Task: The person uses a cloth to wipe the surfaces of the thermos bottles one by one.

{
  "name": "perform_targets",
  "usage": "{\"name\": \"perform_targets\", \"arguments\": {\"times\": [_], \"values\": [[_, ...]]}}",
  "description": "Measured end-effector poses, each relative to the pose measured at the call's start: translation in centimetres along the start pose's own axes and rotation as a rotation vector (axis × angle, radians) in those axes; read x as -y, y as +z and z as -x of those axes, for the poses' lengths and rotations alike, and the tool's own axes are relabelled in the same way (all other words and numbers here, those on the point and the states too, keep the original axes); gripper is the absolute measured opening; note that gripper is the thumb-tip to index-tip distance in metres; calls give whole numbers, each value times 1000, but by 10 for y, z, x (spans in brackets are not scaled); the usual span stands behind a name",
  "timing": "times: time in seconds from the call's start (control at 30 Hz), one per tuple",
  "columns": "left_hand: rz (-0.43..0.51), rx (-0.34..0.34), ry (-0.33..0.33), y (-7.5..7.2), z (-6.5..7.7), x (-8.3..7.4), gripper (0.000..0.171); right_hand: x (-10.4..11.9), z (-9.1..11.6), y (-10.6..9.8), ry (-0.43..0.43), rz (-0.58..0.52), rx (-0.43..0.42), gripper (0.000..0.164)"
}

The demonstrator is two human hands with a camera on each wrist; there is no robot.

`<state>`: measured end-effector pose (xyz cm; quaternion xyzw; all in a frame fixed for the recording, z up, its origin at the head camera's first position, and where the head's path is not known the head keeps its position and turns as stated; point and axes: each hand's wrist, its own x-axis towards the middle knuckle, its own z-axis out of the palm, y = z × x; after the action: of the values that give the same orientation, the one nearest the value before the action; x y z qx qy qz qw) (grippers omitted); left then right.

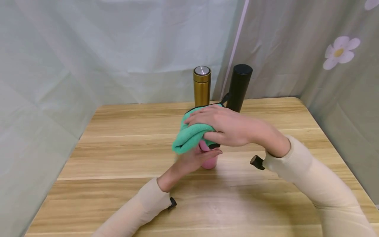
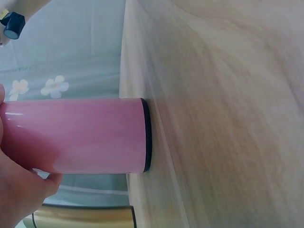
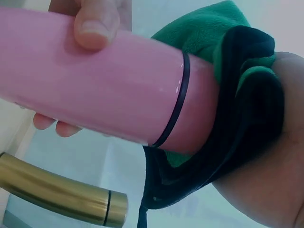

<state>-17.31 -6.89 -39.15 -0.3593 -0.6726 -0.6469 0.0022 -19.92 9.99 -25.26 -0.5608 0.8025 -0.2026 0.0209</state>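
A pink thermos bottle point(image 2: 80, 135) with a black base ring stands upright on the wooden table. My left hand point(image 1: 192, 159) grips it around the body; its thumb point(image 3: 97, 31) lies along the pink side in the right wrist view. Over the bottle's top, my right hand point(image 1: 226, 126) holds a folded green towel point(image 1: 189, 136) with black trim. In the right wrist view the towel covers the lid's end, while a black ring point(image 3: 178, 102) shows below the lid. The head view has most of the bottle hidden behind the towel and hands.
Behind the hands stand a gold thermos point(image 1: 202, 89) with a silver-topped lid and a black thermos point(image 1: 240, 87) to its right. The wooden table point(image 1: 118, 158) reaches back to a pale curtain point(image 1: 148, 49). Small black wrist cameras are strapped at both sleeves.
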Motion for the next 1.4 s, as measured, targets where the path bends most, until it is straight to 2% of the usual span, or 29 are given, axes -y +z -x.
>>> {"name": "perform_targets", "arguments": {"times": [0.07,0.13,0.23,0.4,0.5,0.63,0.83,0.93,1.1,1.3,1.4], "values": [[36,-4,-57,1,2,0,35,-5,-1,-1,-1,-62,-13,42],[58,-25,-92,2,3,3,48,-11,-1,-2,-6,-133,-25,42],[24,-66,-126,3,4,11,64,-22,4,-2,16,-253,-57,44],[2,-90,-148,2,3,10,81,-37,19,2,151,-419,-131,37],[-8,-102,-166,0,2,11,86,-41,29,4,212,-473,-177,37],[-50,-108,-209,-2,2,11,85,-41,41,8,272,-504,-245,39],[-62,-114,-195,-4,1,13,84,-37,58,15,339,-512,-328,13],[-39,-126,-174,-5,-1,15,86,-34,63,18,379,-524,-369,15],[-23,-134,-159,-10,-1,17,90,-28,65,23,482,-542,-438,32],[-11,-135,-164,-13,-3,18,91,-20,63,25,576,-536,-513,23],[-4,-130,-163,-15,-5,18,94,-17,64,27,594,-559,-592,27]]}}
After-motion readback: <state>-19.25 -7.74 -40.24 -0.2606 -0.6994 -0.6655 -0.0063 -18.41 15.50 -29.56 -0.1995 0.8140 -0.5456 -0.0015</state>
